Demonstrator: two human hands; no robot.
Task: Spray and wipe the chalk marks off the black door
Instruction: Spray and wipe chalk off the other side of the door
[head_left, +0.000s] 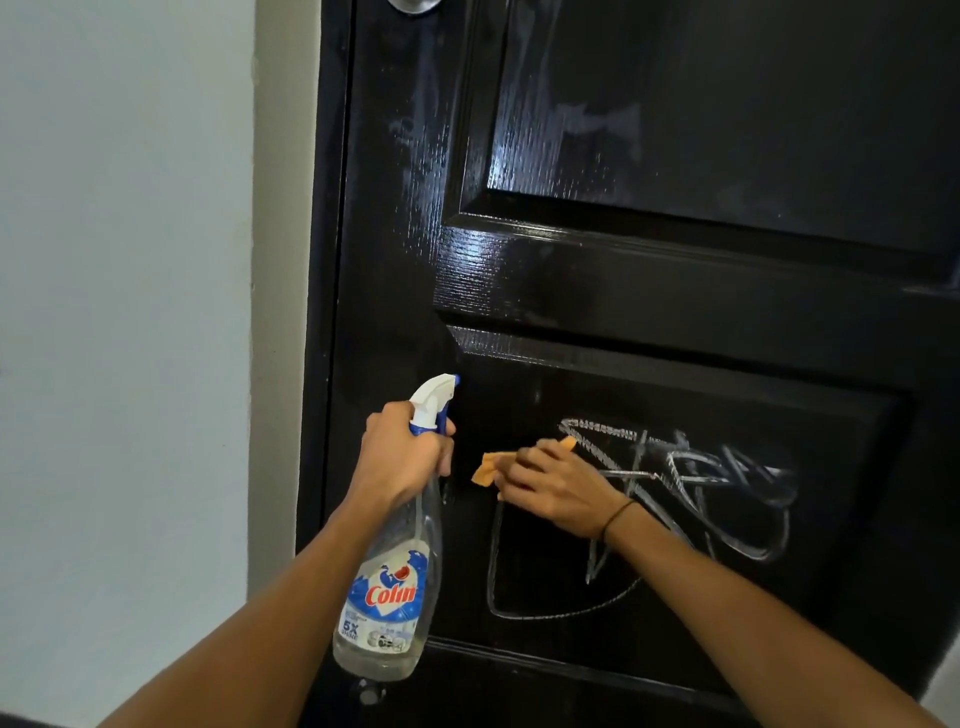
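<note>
So I've got my left hand (402, 457) wrapped round the neck of the spray bottle (387, 587), just left of the chalk marks (675, 483) on the black door (649, 291). My right hand (556, 483) presses an orange cloth (488, 467) flat on the marks' left edge, fingers spread.

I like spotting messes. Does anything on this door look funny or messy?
Yes. White chalk scribbles cover the black door's lower panel, and pale smeary streaks cloud the upper panel. The right hand presses an orange cloth beside the scribbles.
</note>
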